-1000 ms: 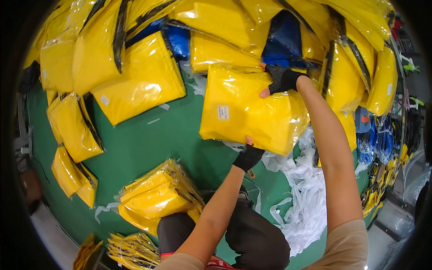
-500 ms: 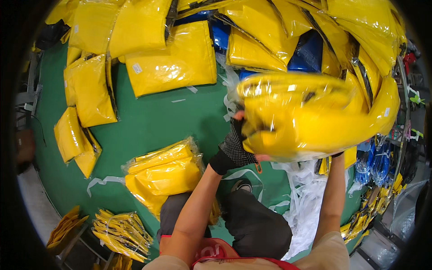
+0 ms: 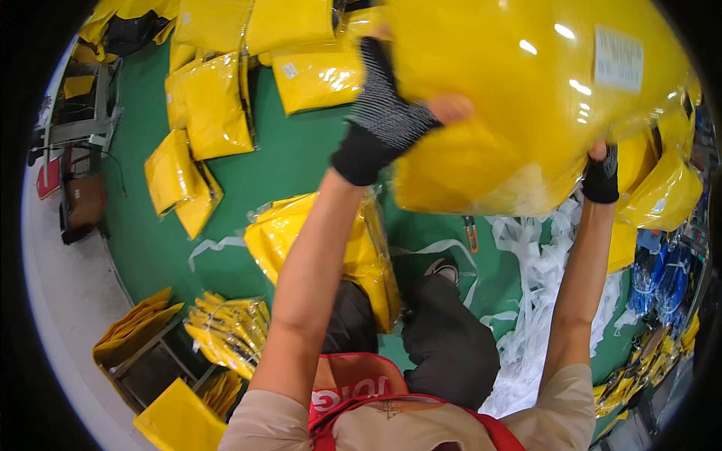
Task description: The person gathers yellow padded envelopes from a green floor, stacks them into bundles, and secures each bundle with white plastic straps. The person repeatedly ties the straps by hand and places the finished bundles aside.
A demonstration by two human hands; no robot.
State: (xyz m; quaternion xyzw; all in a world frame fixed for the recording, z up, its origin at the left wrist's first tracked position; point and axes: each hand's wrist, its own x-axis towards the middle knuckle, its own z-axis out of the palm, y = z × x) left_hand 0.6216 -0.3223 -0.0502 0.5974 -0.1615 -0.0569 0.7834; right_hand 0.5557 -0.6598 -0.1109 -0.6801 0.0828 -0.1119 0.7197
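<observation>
A large yellow folded item in clear plastic wrap (image 3: 496,113) is held up close in front of me, a white label on its upper right. My left hand (image 3: 395,109), in a black-and-grey fingerless glove, grips its left side with the thumb across the front. At the lower right edge my right hand (image 3: 600,165), gloved alike, holds on too; most of its fingers are hidden behind the item. Below, a stack of yellow wrapped packages (image 3: 368,248) lies by my left leg, partly covered by my forearm.
Yellow packages (image 3: 218,105) lie on the green floor at the far left. White strips (image 3: 534,301) are heaped beside my right leg, near an orange-handled tool (image 3: 471,234). Blue wrapped bundles (image 3: 669,274) sit at the right. A tied yellow bundle (image 3: 226,331) stands lower left.
Both hands have raised the yellow wrapped item up and nearer to me, so it looks larger and its label now shows. The view has shifted toward the left.
</observation>
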